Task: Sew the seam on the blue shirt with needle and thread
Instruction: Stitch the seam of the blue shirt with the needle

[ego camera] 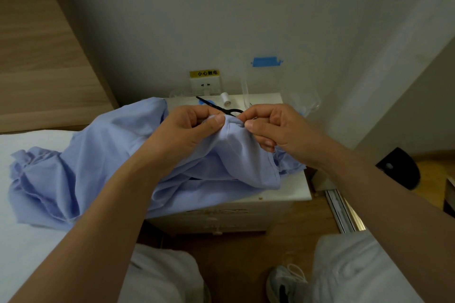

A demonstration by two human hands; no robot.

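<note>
Black slim scissors (216, 106) lie on the white bedside cabinet (293, 189); white wall socket (205, 85) behind, blue tape strip (266, 61) higher right.

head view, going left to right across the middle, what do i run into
white bed sheet → bulk of the blue shirt → left hand → right hand → black object on the floor

Head view, downward, near hands (229, 128)
</note>
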